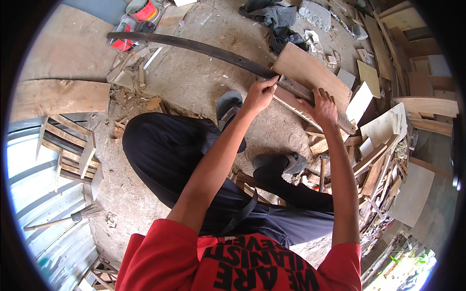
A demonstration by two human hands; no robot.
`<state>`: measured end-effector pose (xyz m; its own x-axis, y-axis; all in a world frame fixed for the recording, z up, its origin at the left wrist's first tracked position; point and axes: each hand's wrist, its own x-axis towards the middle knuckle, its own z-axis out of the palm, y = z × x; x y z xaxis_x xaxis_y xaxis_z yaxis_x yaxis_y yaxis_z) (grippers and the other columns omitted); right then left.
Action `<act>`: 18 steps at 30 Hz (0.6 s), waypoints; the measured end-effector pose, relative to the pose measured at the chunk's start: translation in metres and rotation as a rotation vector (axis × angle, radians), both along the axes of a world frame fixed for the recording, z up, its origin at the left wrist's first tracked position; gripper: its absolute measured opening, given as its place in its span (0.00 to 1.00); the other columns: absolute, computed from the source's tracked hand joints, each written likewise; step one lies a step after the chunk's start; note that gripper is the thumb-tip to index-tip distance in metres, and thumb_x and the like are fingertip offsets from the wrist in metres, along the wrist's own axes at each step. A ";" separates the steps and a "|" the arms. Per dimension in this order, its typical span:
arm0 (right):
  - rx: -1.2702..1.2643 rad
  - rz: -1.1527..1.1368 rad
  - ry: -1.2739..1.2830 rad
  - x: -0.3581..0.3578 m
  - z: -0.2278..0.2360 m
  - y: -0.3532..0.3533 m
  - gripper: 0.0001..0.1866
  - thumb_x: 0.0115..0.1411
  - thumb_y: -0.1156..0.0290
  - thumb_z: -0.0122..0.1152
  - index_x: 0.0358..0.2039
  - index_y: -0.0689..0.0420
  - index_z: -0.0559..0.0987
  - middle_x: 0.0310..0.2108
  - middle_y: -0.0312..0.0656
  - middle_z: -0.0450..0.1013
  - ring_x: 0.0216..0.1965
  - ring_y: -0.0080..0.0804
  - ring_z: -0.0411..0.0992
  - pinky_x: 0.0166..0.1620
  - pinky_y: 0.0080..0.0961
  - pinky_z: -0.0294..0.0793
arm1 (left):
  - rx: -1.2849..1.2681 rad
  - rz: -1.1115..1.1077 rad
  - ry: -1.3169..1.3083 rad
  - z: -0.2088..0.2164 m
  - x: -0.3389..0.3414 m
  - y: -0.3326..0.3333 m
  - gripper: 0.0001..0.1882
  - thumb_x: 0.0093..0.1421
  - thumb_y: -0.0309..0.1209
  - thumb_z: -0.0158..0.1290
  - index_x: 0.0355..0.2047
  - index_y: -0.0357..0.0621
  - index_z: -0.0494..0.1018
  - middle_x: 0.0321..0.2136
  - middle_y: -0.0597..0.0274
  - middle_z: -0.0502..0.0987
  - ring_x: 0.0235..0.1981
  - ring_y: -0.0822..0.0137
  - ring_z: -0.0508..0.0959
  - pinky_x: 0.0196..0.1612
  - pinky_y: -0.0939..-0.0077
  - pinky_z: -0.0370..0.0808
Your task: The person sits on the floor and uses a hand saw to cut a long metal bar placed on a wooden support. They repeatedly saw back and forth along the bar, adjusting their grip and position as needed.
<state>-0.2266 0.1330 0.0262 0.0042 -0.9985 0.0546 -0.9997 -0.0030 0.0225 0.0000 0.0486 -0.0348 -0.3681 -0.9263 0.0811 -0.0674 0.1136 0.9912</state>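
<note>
A long, dark, narrow wooden bar (pixel 204 50) runs from the far left down toward the right. My left hand (pixel 261 96) pinches it near a pale line across it, thumb and fingertips at its near edge. Further right, my right hand (pixel 322 107) wraps over the same bar, fingers on top and thumb beneath. Whether the bar is one piece or two at the pale line, I cannot tell. Under and behind its right part lies a light brown board (pixel 310 72). A paler strip (pixel 297 105) shows along the near side, partly hidden by my hands.
Red-labelled buckets (pixel 143 10) stand at the far left. A hammer (pixel 323 169) is beside my right forearm. Scrap wood (pixel 383 165) is heaped on the right. Slatted wooden frames (pixel 73 145) and a broom (pixel 73 220) lie left. Black plastic (pixel 276 22) lies at the back.
</note>
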 end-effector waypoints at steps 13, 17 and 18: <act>0.017 0.001 0.032 -0.004 -0.006 0.001 0.34 0.59 0.41 0.58 0.52 0.58 0.71 0.50 0.49 0.72 0.49 0.48 0.73 0.55 0.45 0.69 | -0.028 -0.009 -0.148 0.013 0.011 0.023 0.18 0.64 0.26 0.50 0.54 0.41 0.74 0.36 0.42 0.79 0.21 0.70 0.74 0.27 0.74 0.70; 0.013 -0.008 0.008 -0.002 -0.002 0.002 0.35 0.60 0.40 0.57 0.52 0.59 0.71 0.49 0.49 0.73 0.49 0.48 0.74 0.55 0.45 0.69 | -0.022 0.006 -0.150 0.012 0.026 0.046 0.18 0.65 0.23 0.49 0.55 0.40 0.73 0.26 0.54 0.76 0.22 0.76 0.71 0.28 0.77 0.70; 0.001 -0.004 -0.001 -0.002 -0.003 0.003 0.35 0.59 0.39 0.57 0.52 0.59 0.71 0.48 0.49 0.73 0.49 0.48 0.74 0.55 0.45 0.69 | -0.081 0.072 -0.050 0.016 0.025 0.050 0.18 0.66 0.23 0.49 0.56 0.39 0.73 0.24 0.57 0.74 0.23 0.77 0.70 0.28 0.78 0.70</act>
